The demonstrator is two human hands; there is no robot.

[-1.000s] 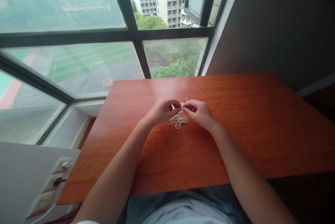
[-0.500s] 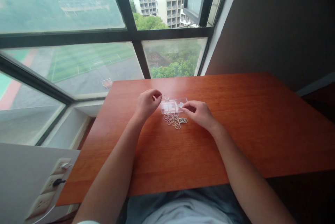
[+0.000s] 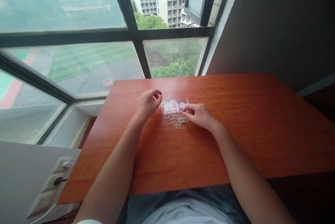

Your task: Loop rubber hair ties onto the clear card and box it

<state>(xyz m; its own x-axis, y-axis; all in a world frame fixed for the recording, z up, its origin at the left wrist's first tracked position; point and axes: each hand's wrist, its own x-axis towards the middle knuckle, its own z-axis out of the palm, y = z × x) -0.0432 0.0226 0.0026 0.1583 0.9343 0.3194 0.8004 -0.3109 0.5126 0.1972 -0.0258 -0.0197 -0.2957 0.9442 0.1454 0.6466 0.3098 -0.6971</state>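
A small clear plastic box (image 3: 168, 106) with compartments lies open on the table, its see-through lid (image 3: 185, 100) spread to the right with a whitish patch on it. Just in front is a loose group of thin pale rings (image 3: 171, 117), and several more overlap in a row (image 3: 183, 120) at the right. My left hand (image 3: 148, 103) is at the box's left side, thumb and fingertips pinched together; anything between them is too small to name. At the lid's front right corner, my right hand (image 3: 199, 115) has its fingers closed in a pinch, its contents hidden.
Small clear pieces (image 3: 167, 98) show at the back of the box. The reddish-brown wooden table (image 3: 251, 126) reaches a window (image 3: 174, 56) behind. Wall sockets with plugs (image 3: 59, 181) are at the lower left, beside the table's edge.
My right hand has drawn slightly down and away from the whitish patch on the lid, which now shows more fully. The left hand has barely moved; the view has shifted a little.
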